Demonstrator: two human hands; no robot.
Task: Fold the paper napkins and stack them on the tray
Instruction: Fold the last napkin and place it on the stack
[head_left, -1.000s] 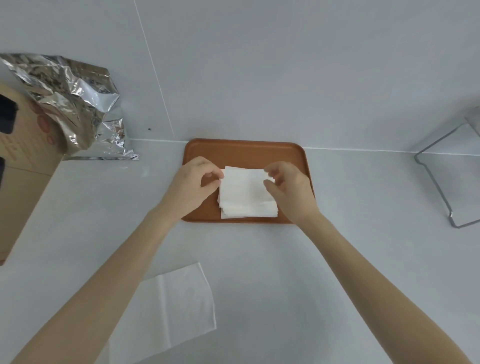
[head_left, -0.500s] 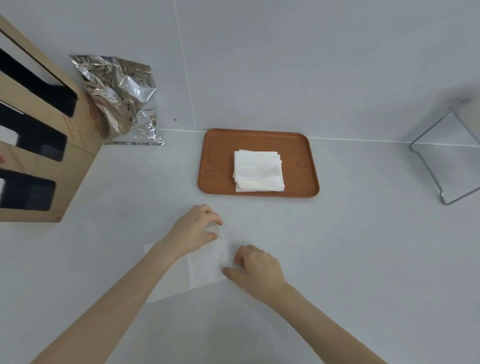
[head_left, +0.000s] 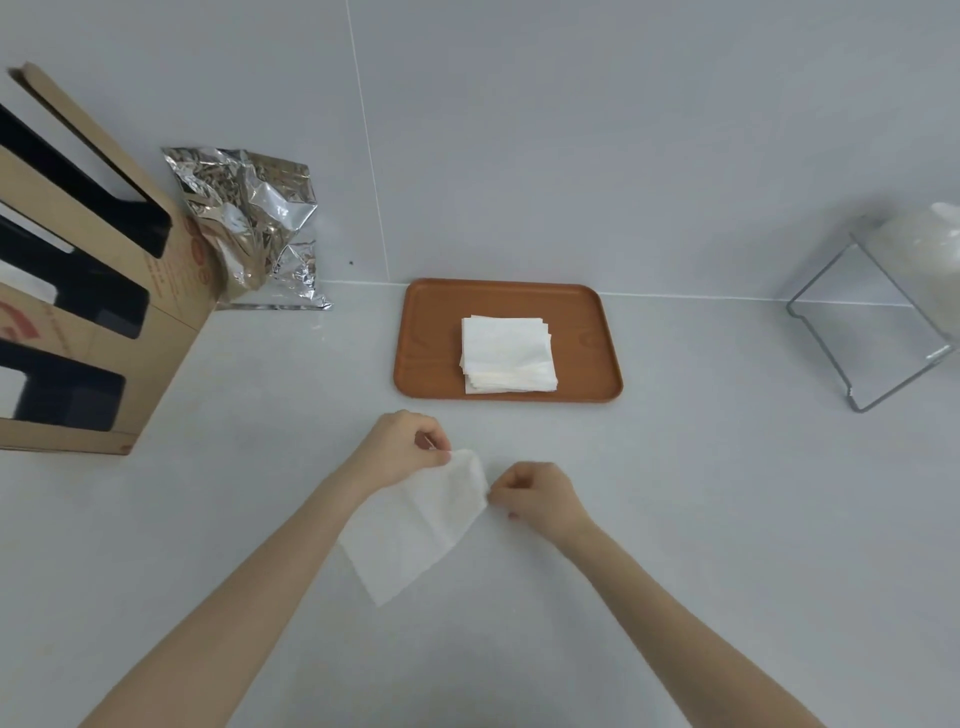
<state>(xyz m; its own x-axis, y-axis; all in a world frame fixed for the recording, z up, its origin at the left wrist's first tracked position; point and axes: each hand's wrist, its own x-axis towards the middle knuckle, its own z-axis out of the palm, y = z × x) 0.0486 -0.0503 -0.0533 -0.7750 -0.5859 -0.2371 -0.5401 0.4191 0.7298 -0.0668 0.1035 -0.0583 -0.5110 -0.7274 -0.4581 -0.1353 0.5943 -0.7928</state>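
A brown tray (head_left: 431, 343) lies against the back wall with a stack of folded white napkins (head_left: 506, 353) on its middle. In front of the tray, a loose white napkin (head_left: 415, 525) is lifted off the table by its far edge. My left hand (head_left: 400, 447) pinches the napkin's far left corner. My right hand (head_left: 540, 496) pinches its far right corner. The rest of the napkin hangs down toward me, partly behind my left forearm.
A cardboard holder with black slots (head_left: 78, 291) stands at the left, with a crumpled silver foil bag (head_left: 249, 223) behind it. A clear stand (head_left: 872, 332) with a white bundle (head_left: 924, 260) sits at the right. The table is white.
Both hands left the stack on the tray, came back to the loose napkin on the table, took its far corners and raised that edge.
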